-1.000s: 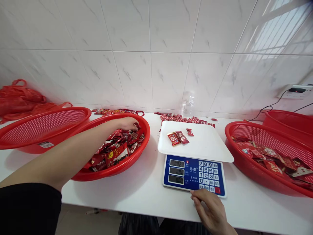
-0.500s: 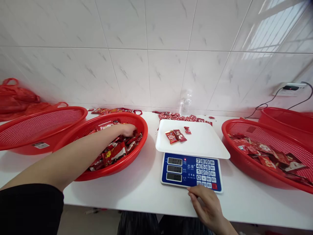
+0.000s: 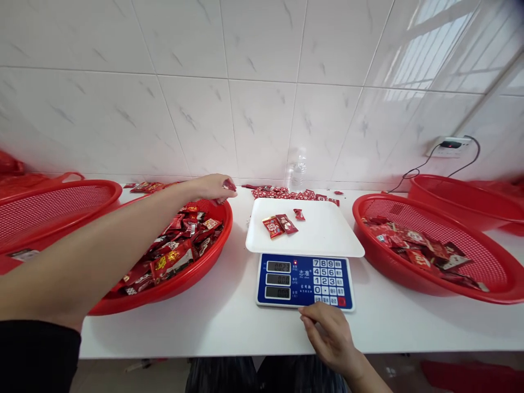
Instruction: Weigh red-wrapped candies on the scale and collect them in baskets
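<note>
My left hand (image 3: 213, 188) is above the far rim of a red basket (image 3: 223, 240), its fingers closed on a small red wrapped candy (image 3: 229, 185). The basket beneath holds a heap of red candy packets (image 3: 170, 261). My right hand (image 3: 329, 334) lies at the front edge of a blue digital scale (image 3: 303, 289), fingers curled together with nothing visible in them. On the scale's white tray (image 3: 323, 232) are two flat red packets, one with a flower-like print (image 3: 273, 227) and one darker (image 3: 287, 224), plus a small twisted candy (image 3: 299, 214). The top display reads 0.023.
To the right stands another red basket (image 3: 409, 284) with packets inside, and a further red basket (image 3: 462, 199) behind it. A red basket (image 3: 94, 188) is at far left. Small packets (image 3: 282, 192) and a clear bottle (image 3: 299, 169) line the wall. A cable (image 3: 411, 172) hangs from the socket.
My left hand has risen out of the packets in the basket, now with a small red candy in its fingers. My right hand keeps its place by the scale. The view has shifted rightward.
</note>
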{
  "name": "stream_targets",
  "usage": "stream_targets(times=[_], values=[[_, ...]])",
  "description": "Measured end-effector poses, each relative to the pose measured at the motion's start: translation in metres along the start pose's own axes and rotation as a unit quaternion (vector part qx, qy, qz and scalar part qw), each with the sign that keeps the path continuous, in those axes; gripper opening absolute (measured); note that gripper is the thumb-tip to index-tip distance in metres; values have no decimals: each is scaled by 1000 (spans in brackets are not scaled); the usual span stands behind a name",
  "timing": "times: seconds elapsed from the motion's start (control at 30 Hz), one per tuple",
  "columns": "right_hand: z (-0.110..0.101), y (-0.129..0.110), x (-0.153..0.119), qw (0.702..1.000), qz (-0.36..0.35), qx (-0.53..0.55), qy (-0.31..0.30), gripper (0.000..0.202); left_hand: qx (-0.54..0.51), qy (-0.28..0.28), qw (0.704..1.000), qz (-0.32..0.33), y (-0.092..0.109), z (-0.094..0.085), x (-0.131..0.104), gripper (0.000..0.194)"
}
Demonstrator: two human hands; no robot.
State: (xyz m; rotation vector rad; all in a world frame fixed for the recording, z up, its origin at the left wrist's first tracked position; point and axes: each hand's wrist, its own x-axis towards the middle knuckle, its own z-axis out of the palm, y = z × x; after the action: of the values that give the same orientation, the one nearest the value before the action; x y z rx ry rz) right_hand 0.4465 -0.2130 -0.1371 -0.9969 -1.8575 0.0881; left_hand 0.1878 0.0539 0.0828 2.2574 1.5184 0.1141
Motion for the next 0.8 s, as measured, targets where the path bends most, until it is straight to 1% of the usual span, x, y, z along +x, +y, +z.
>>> stream_targets(times=[0.07,0.17,0.23,0.3,0.4,0.5,0.6,0.7,0.8], values=[[0,0,1,1000,-1,5,-1,21,-83,-13,996,18,20,19,8,50],[-1,-1,1,1000,-3,5,-6,21,-164,-37,985,41,49,47,26,50],[-1,-1,2,1000,-2,2,-8,21,-199,-58,976,62,65,60,37,50],[0,-1,2,1000,-2,1,-5,20,-208,-70,972,77,79,68,44,53],[0,0,3,1000,-3,3,2,20,-184,-77,976,85,92,69,48,59],[0,0,4,1000,-4,5,4,20,-156,-85,979,95,100,66,49,62],[-1,-1,5,1000,-1,11,1,20,-126,-66,984,107,104,60,53,66],[-1,-1,5,1000,2,14,0,20,-105,-41,989,100,105,56,58,71],[0,-1,4,1000,6,17,-5,20,-98,-29,990,92,105,57,61,77]])
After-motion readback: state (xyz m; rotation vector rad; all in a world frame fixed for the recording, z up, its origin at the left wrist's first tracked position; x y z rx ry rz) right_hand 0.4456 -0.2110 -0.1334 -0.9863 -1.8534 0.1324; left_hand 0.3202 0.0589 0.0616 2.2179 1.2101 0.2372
